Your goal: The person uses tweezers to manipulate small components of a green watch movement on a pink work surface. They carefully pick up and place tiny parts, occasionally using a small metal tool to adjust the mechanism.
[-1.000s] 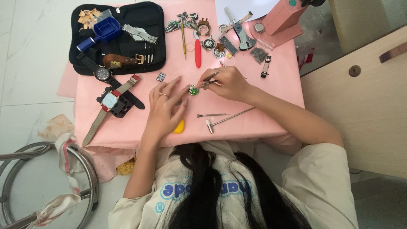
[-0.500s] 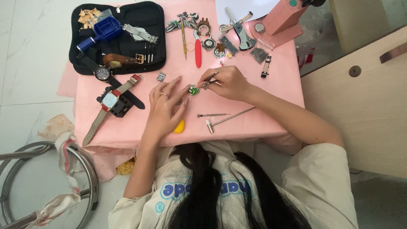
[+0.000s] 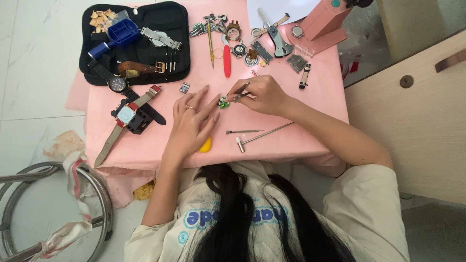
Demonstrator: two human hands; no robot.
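Note:
A small green watch part (image 3: 223,103) lies on the pink tablecloth (image 3: 291,145). My left hand (image 3: 191,120) rests flat on the cloth with its fingers spread, a ring on one finger, and its fingertips reach the left side of the green part. My right hand (image 3: 260,94) pinches thin metal tweezers (image 3: 240,92), whose tips point down at the same part from the right. A yellow lump (image 3: 206,144) sits just below my left palm.
A small hammer (image 3: 262,137) and a thin screwdriver (image 3: 242,131) lie below my right hand. A black tool case (image 3: 138,58) holds watches and a blue tool. A square watch (image 3: 127,115), red-handled tool (image 3: 226,53), pink stand (image 3: 323,24), wooden cabinet (image 3: 412,116) and metal stool (image 3: 58,213) surround.

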